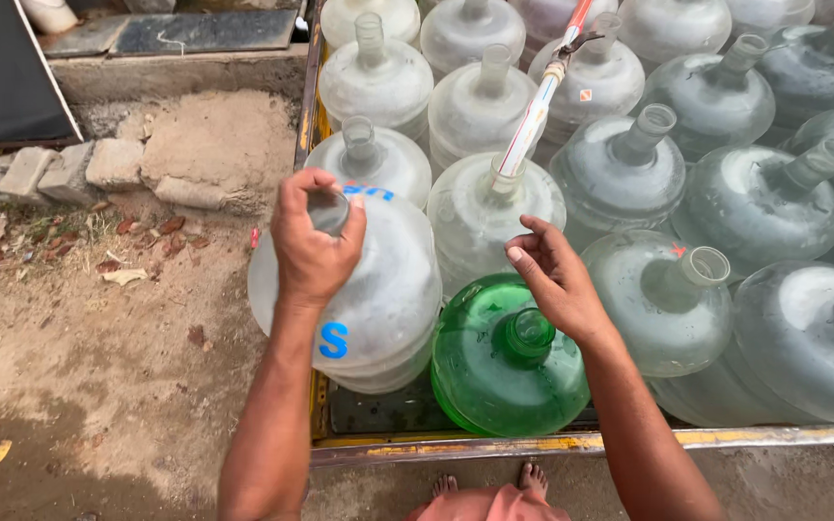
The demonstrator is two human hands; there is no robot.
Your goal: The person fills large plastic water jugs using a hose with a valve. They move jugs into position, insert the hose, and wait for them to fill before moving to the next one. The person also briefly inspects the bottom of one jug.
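Observation:
My left hand (pixel 313 243) grips the neck of a large clear water jug (pixel 378 289) with blue markings, tilted at the left edge of a cart bed. My right hand (pixel 554 275) hovers open above a green jug (pixel 494 371), fingers spread, holding nothing. Just beyond the right hand, a white hose with a red stripe (pixel 533 116) runs down into the mouth of another clear jug (pixel 480 212). Many more clear jugs (pixel 745 212) stand packed upright across the cart.
The cart's metal rim (pixel 494 446) with yellow paint runs along the front edge. Bare dirt ground (pixel 98 367) lies to the left, with stone blocks (pixel 69 169) and a concrete ledge (pixel 176 68) behind. My bare toes (pixel 533 478) show below the rim.

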